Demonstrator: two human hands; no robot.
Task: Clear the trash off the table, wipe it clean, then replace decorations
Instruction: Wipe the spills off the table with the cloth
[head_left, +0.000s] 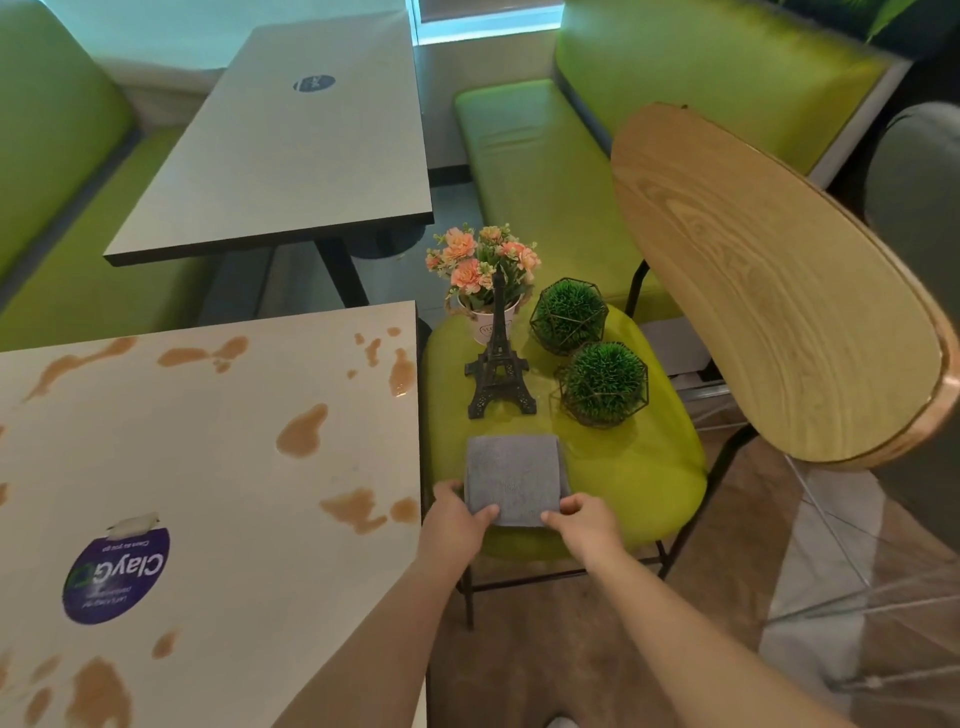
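Observation:
A folded grey cloth (511, 475) lies on the green seat of a chair (639, 467) to the right of the table. My left hand (457, 512) grips its near left corner and my right hand (584, 517) grips its near right corner. The white table (208, 467) at the left is blotched with several brown spills. Behind the cloth on the seat stand a black Eiffel Tower model (498, 358), a white pot of pink flowers (483, 275) and two green moss balls in wire frames (569, 314) (602, 382).
A purple round sticker (117, 574) with a bit of tape sits on the table's near left. The chair's wooden backrest (769, 291) rises at the right. A second table (306, 135) and green benches (524, 171) stand beyond.

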